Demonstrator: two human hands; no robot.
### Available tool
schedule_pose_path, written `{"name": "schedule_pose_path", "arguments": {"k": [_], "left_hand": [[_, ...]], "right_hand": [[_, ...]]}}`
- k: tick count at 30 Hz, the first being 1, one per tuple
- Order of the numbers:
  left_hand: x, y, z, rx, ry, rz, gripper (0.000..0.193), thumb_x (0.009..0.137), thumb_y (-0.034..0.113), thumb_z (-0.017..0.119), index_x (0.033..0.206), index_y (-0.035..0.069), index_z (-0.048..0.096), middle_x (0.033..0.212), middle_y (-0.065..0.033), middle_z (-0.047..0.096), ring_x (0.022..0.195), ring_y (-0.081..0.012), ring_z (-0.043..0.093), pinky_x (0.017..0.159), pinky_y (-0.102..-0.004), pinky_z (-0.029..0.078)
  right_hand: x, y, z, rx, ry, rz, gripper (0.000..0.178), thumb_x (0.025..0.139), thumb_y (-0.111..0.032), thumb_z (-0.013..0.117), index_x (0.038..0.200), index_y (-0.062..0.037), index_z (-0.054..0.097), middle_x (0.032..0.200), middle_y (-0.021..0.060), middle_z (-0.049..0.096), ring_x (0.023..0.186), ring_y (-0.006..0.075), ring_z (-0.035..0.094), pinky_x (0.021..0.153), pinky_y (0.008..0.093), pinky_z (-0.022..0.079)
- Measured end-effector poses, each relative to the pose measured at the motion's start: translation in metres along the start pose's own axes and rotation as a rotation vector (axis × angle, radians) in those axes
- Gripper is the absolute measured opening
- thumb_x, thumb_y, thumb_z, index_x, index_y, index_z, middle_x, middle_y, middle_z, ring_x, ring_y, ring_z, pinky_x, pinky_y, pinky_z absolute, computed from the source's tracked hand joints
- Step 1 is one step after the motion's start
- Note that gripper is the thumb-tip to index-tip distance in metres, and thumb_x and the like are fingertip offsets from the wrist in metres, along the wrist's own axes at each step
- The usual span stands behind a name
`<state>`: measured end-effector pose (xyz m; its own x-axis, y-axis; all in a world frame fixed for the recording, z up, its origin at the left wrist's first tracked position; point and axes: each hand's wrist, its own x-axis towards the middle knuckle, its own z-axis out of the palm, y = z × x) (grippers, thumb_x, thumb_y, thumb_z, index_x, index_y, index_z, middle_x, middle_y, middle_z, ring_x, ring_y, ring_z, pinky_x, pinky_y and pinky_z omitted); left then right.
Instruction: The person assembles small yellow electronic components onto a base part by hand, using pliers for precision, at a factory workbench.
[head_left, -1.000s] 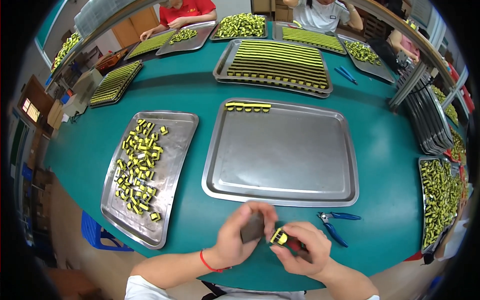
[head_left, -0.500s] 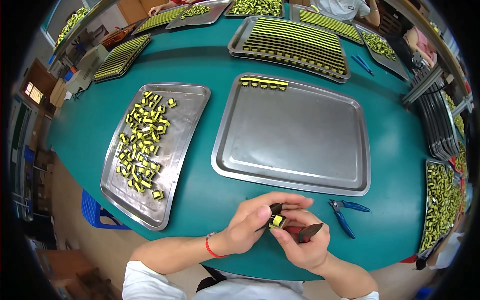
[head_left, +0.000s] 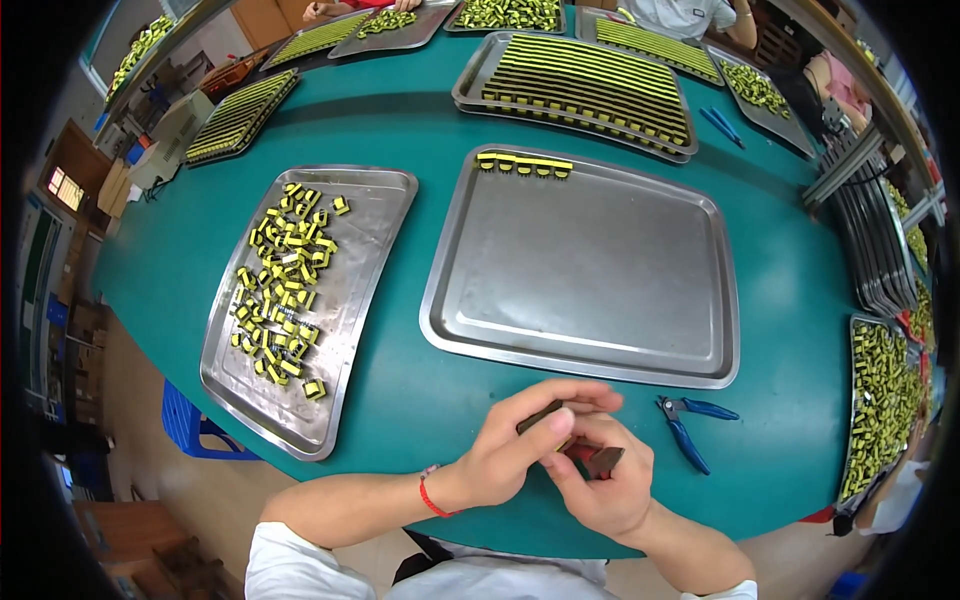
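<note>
My left hand [head_left: 505, 445] and my right hand [head_left: 612, 490] meet close together in front of the large tray [head_left: 580, 364], their fingers curled. A small yellow-and-black transformer [head_left: 564, 444] sits between them, mostly hidden by my left thumb and fingers. A dark flat piece [head_left: 538, 416] shows above the left thumb; what it belongs to is unclear. Closed in my right hand is a red-and-dark tool [head_left: 603, 462], its kind not clear. At the large tray's far left corner stands a short row of transformers [head_left: 525, 165].
Loose transformers [head_left: 285, 270] lie in a tray [head_left: 375, 215] on the left. Blue-handled nippers [head_left: 685, 432] rest right of my hands. A stack of filled trays [head_left: 585, 95] stands beyond, with other people at the far edge. Another full tray [head_left: 880, 410] is at the right.
My hands have turned slightly, and the left thumb now covers most of the transformer. The red-and-dark tool has shifted a little left.
</note>
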<state>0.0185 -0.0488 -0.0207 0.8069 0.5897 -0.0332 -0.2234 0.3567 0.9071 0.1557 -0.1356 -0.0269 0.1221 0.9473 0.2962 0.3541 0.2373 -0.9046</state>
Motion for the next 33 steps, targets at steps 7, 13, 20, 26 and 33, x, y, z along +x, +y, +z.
{"name": "schedule_pose_path", "arguments": {"k": [7,13,20,26,33], "left_hand": [[0.011,0.005,-0.018,-0.690,0.141,-0.191,0.051,0.102,0.037,0.043,0.142,0.006,0.044,0.137,-0.0233,0.052,0.130,-0.0372,0.049,0.112,-0.0509,0.036],[0.008,0.010,-0.016,-0.637,0.166,-0.170,0.052,0.092,0.004,0.058,0.142,0.007,0.044,0.137,-0.0225,0.053,0.133,-0.0370,0.047,0.114,-0.0507,0.035],[0.006,0.012,-0.017,-0.653,0.197,-0.205,0.053,0.090,-0.003,0.054,0.141,0.008,0.044,0.134,-0.0217,0.055,0.133,-0.0363,0.047,0.113,-0.0503,0.036],[0.002,0.008,-0.011,-0.465,0.246,-0.092,0.051,0.092,-0.005,0.052,0.140,0.006,0.041,0.127,-0.0201,0.059,0.128,-0.0348,0.053,0.109,-0.0479,0.041],[-0.005,-0.005,-0.003,0.411,0.149,0.436,0.057,0.092,-0.011,0.052,0.145,-0.001,0.033,0.116,-0.0177,0.061,0.122,-0.0320,0.058,0.105,-0.0459,0.046]], "right_hand": [[0.007,0.004,-0.012,0.178,0.056,0.068,0.030,0.092,-0.011,0.069,0.115,0.0032,0.056,0.088,0.0116,0.066,0.077,0.0164,0.064,0.068,0.0268,0.052],[0.009,0.012,-0.008,0.198,0.167,0.040,0.011,0.094,-0.007,0.065,0.089,0.0000,0.059,0.084,0.0083,0.062,0.066,0.0106,0.053,0.055,0.0229,0.041],[0.009,0.008,-0.009,0.125,0.102,-0.005,0.012,0.093,-0.004,0.064,0.084,0.0003,0.057,0.084,0.0071,0.061,0.065,0.0110,0.051,0.056,0.0235,0.040],[0.004,0.010,-0.006,0.192,0.011,0.122,0.006,0.097,-0.003,0.057,0.098,-0.0018,0.052,0.088,0.0093,0.061,0.072,0.0096,0.055,0.062,0.0231,0.043],[-0.003,0.005,0.001,0.534,0.122,0.321,0.021,0.093,0.004,0.060,0.109,0.0022,0.047,0.098,0.0108,0.061,0.082,0.0140,0.064,0.072,0.0259,0.054]]}}
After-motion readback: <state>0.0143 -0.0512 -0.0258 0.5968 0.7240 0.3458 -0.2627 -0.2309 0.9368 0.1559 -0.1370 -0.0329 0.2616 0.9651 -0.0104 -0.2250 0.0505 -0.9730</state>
